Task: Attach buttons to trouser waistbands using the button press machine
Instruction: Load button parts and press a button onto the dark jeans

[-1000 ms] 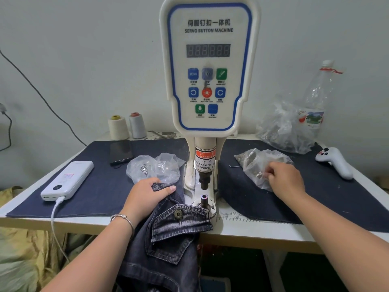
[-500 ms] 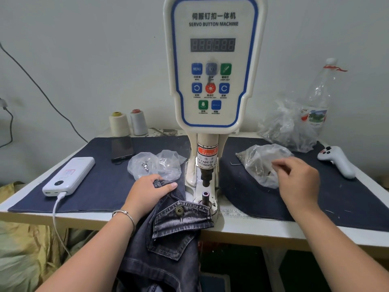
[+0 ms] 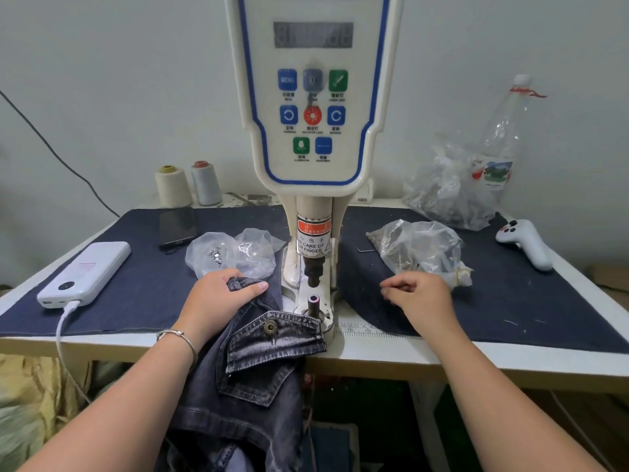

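My left hand [image 3: 218, 294] grips the jeans [image 3: 258, 362] left of the press [image 3: 315, 294]; my right hand [image 3: 420, 298] pinches shut, maybe on a button.

We identify the setting as a small garment workshop. A cream-and-blue servo button machine [image 3: 313, 97] with a digital display and a keypad of coloured buttons stands at the centre of a white worktable [image 3: 374, 349], and a red warning label about fingers wraps its press column. A dark navy fabric mat [image 3: 136, 287] covers the tabletop, and a printed measuring scale [image 3: 360, 330] runs along the front edge. Two thread cones [image 3: 187, 185], one cream and one grey, stand against the plain wall. Clear plastic bags of small metal parts [image 3: 418, 250] lie beside the press. Black washed denim trousers [image 3: 258, 362] with a metal button hang over the table edge.
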### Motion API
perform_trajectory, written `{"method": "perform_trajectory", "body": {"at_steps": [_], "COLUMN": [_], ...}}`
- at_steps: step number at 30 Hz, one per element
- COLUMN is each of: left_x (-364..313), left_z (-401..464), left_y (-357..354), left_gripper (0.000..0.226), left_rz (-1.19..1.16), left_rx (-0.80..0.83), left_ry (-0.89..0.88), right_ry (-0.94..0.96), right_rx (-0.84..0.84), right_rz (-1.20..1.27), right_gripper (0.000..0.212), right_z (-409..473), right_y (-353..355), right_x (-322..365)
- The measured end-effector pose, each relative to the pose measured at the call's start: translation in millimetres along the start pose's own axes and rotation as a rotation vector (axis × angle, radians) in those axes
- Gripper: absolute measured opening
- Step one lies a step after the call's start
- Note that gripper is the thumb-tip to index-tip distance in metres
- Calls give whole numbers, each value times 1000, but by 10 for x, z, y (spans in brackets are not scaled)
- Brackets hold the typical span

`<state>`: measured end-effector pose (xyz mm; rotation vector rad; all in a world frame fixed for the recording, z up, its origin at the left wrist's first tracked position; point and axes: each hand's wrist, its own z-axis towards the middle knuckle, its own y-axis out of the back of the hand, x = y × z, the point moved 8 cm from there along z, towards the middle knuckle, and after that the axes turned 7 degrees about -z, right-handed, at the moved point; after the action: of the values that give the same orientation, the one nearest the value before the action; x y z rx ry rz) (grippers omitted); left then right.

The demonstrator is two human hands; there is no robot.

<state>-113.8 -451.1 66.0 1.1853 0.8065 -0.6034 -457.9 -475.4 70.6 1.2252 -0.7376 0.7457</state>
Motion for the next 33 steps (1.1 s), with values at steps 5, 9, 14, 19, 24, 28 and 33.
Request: {"method": "perform_trajectory", "body": {"at_steps": [5, 9, 14, 19, 24, 28, 33], "left_x": [0, -23, -19, -18, -21, -22, -33], "left_z": [-4, -8, -8, -12, -8, -11, -8], "left_y": [3, 0, -2, 3, -3, -1, 2], "left_gripper": [29, 28, 29, 29, 28, 27, 24], "left_rz": [-5, 0, -10, -13, -3, -3, -2], "left_rx": [-3, 1, 5, -4, -2, 0, -3], "left_ry": [-2, -12, -9, -10, -15, -18, -18], "right_ry": [-64, -116, -32, 40, -20, -61, -167], "right_rx": [39, 41, 94, 202, 147, 149, 215], "right_rz": [92, 178, 340, 424, 430, 444, 530], "right_gripper": [24, 18, 15, 15, 11, 11, 10], "right_z": [11, 10, -179, -441, -522, -554, -585], "right_y": [-16, 7, -71, -337, -405, -420, -477], "right_x": [-60, -47, 315, 753, 864, 886, 845]}}
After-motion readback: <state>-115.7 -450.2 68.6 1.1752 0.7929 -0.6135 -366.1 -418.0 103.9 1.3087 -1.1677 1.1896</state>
